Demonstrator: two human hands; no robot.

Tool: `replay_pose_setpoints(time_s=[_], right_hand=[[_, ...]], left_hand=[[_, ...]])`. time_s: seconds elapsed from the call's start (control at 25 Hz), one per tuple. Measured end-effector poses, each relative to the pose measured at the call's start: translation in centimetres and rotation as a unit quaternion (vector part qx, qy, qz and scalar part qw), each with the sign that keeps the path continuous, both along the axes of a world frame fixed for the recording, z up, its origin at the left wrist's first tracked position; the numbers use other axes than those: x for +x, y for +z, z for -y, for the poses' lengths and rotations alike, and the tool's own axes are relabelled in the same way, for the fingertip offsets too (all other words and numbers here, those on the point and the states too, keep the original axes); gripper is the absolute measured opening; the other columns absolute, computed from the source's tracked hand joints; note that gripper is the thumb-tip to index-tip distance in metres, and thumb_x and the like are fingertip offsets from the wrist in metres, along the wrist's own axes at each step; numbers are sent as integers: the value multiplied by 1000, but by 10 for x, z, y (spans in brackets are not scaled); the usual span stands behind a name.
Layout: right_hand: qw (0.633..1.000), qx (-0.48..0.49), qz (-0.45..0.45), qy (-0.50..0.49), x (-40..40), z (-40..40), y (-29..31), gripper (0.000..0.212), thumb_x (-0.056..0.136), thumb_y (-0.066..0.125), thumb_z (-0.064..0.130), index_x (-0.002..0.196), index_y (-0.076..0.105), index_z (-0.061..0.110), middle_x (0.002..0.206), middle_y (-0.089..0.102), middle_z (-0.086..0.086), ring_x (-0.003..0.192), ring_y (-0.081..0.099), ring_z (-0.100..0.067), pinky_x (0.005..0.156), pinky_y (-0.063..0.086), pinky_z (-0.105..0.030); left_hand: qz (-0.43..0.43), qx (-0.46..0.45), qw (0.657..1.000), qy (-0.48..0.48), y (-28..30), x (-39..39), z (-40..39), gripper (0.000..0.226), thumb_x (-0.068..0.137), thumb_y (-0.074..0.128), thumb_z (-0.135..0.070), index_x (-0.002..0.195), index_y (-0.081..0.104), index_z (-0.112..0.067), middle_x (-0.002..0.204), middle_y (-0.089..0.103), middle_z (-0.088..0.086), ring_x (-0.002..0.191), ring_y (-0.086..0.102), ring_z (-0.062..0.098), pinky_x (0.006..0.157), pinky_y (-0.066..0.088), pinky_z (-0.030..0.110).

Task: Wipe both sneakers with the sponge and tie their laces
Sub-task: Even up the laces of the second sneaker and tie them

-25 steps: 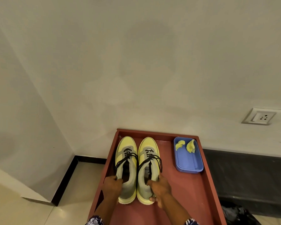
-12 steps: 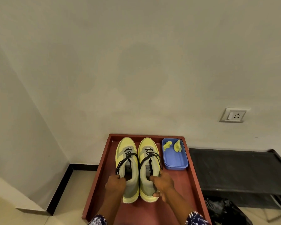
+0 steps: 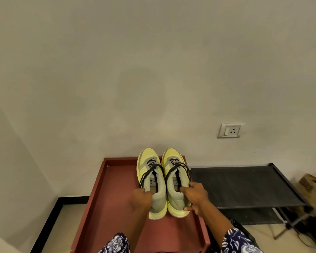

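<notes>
Red-brown tray table (image 3: 117,201) stood against a plain wall (image 3: 153,70), wall socket (image 3: 229,130) up to the right. Black mesh rack (image 3: 244,187) just beside the tray's right edge, a brown cardboard box (image 3: 312,187) past its far end, dark bag on the floor under it. Nothing blocked the shoes except the hands over their heels. 2 sneakers sat side by side, touching, toes toward the wall and overlapping the tray's far rim. Left sneaker (image 3: 150,172) and right sneaker (image 3: 175,172) were yellow-green with grey panels, black laces (image 3: 153,167) loose and untied. Left hand (image 3: 140,198) was closed around the left sneaker's heel collar; right hand (image 3: 194,196) gripped the right sneaker's heel, thumb inside the opening. Patterned blue-white sleeves at bottom edge
</notes>
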State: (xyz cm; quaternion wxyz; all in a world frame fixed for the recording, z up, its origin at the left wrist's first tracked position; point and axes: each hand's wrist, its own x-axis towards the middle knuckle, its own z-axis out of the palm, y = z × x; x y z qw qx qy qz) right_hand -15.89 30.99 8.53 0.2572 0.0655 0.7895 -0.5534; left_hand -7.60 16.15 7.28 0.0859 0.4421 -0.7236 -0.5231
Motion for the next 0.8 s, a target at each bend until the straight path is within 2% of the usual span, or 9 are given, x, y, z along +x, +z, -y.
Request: replay_pose_setpoints(time_s=[0.12, 0.28, 0.36, 0.44, 0.48, 0.68, 0.76, 0.8], right_hand=[[1000, 1, -1, -31, -15, -31, 3, 34, 76, 68, 17, 108, 59, 10, 102, 59, -12, 87, 60, -31, 58, 57, -38], [997, 7, -4, -78, -34, -69, 1, 48, 76, 67, 17, 123, 56, 14, 111, 57, -12, 94, 59, -33, 57, 59, -43], [995, 11, -6, -96, -43, -87, 1, 47, 77, 67, 15, 123, 56, 15, 110, 57, -12, 94, 59, -33, 59, 59, -44], [994, 12, -2, -110, -53, -105, 0, 42, 77, 67, 14, 118, 58, 13, 108, 57, -13, 95, 58, -34, 61, 58, -45], [993, 11, 1, -116, -58, -114, -1, 39, 78, 67, 13, 116, 59, 13, 108, 57, -13, 96, 58, -35, 61, 58, -45], [990, 19, 10, -138, -85, -153, -11, 39, 80, 65, 12, 119, 59, 13, 111, 58, -16, 98, 58, -39, 57, 55, -39], [988, 16, 19, -149, -95, -165, -18, 42, 81, 64, 11, 121, 57, 14, 112, 57, -16, 97, 58, -40, 59, 55, -40], [988, 16, 24, -154, -100, -170, -23, 44, 81, 64, 10, 124, 56, 14, 113, 57, -16, 97, 58, -40, 60, 55, -41]], left_hand=[[-11, 0, 1000, -9, 4, -16, -32, 28, 77, 54, -2, 51, 47, -7, 52, 42, 7, 62, 52, 27, 58, 36, 31], [-18, 15, 999, -34, 6, -43, -69, 31, 79, 51, 0, 51, 43, -8, 56, 45, 10, 67, 51, 28, 59, 33, 30], [-14, 11, 999, -50, 6, -56, -85, 22, 81, 51, -1, 59, 52, 0, 77, 60, 25, 82, 59, 38, 62, 39, 35], [-4, -2, 998, -69, 5, -69, -101, 18, 82, 51, -3, 75, 58, 11, 103, 61, 31, 99, 57, 42, 75, 46, 42], [-2, -5, 997, -78, 3, -76, -108, 19, 83, 50, -3, 75, 57, 12, 107, 60, 32, 102, 56, 43, 79, 47, 42], [9, -12, 993, -121, -5, -104, -141, 24, 86, 52, -8, 74, 58, 12, 109, 60, 30, 103, 56, 41, 80, 46, 42], [12, -4, 992, -125, -10, -114, -152, 24, 86, 52, -8, 84, 60, 14, 109, 60, 30, 104, 56, 41, 81, 46, 42], [10, 8, 992, -123, -12, -118, -157, 23, 85, 52, -8, 82, 60, 14, 106, 60, 30, 104, 56, 41, 79, 46, 42]])
